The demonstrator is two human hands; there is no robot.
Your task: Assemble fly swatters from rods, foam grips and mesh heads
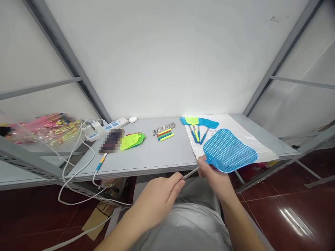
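My right hand (213, 176) is closed on the neck of a blue fly swatter head (230, 150), a perforated plastic paddle that tilts up over the table's front edge. From that neck a thin metal rod (192, 172) runs left and down to my left hand (163, 193), whose fingers and thumb pinch it. Both hands are above my lap. Whether the rod is fixed in the neck is hidden by my right fingers. Beyond the paddle, several fly swatters (199, 129) with blue and yellow heads lie fanned out.
Loose metal rods (164, 128) and coloured handle grips (165, 135) lie mid-table. Left of them are yellow and green swatter heads (132, 140), a blurred phone (112, 141) and a power strip (117, 123). A white cable (91, 153) hangs over the edge. A white plastic sheet (235, 127) covers the right side.
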